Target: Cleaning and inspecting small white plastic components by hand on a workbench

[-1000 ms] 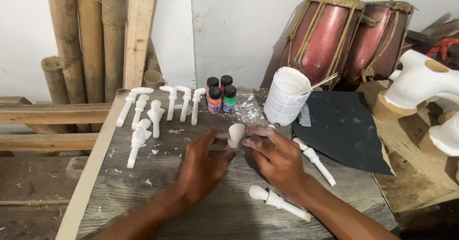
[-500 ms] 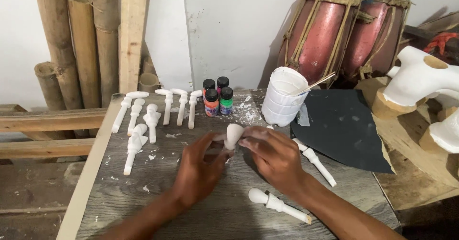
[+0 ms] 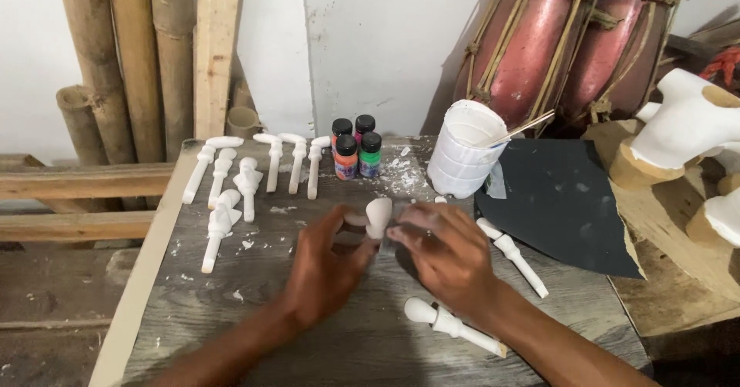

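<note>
Both hands, left hand [image 3: 327,267] and right hand [image 3: 447,252], fingers pinching one white plaster piece [image 3: 378,216] above grey bench [image 3: 308,341], four paint bottles [image 3: 356,146], one white cup [image 3: 465,158], two red drums [image 3: 566,44]

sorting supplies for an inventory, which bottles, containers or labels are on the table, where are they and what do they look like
Four small paint bottles: back centre of the table, clustered, black caps; the front two orange and green, the back two mostly hidden.
White plastic cup: right of the bottles, round, white-smeared, a thin stick leaning in it.
No signs or screens.
</note>
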